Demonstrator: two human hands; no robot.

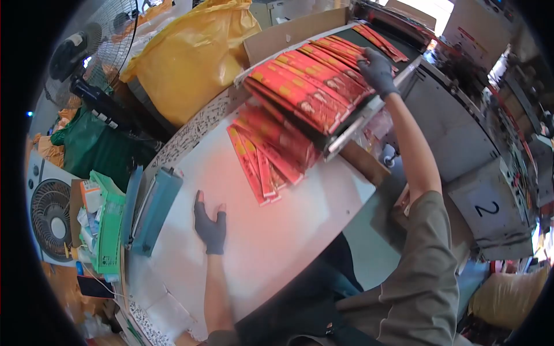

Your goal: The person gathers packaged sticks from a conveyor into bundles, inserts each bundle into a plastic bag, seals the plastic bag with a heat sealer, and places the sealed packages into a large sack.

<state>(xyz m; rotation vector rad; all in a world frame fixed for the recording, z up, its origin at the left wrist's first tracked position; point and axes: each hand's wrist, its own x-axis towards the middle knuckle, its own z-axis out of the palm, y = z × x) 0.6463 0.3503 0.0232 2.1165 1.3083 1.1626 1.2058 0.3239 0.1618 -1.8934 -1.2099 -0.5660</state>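
My left hand [210, 225], in a grey glove with bare fingertips, is held over the white tabletop [242, 242] with its thumb and fingers apart and nothing in it. My right hand [378, 72], gloved the same way, touches the far end of a long row of flat red packets [311, 78] with yellow marks. These overlap on a dark conveyor belt [398, 37]. Below the belt's end, more red packets [254, 155] lie fanned on the tabletop, left of centre. The upper ones are blurred by motion. Part of my right hand's fingers is hidden against the packets.
A blue-grey metal device [153, 213] and a green basket [109, 225] of small items stand at the tabletop's left. Behind are a large yellow bag [190, 63] and a black fan [81, 52]. A cardboard strip [294, 32] edges the conveyor; a grey machine cabinet [487, 202] stands right.
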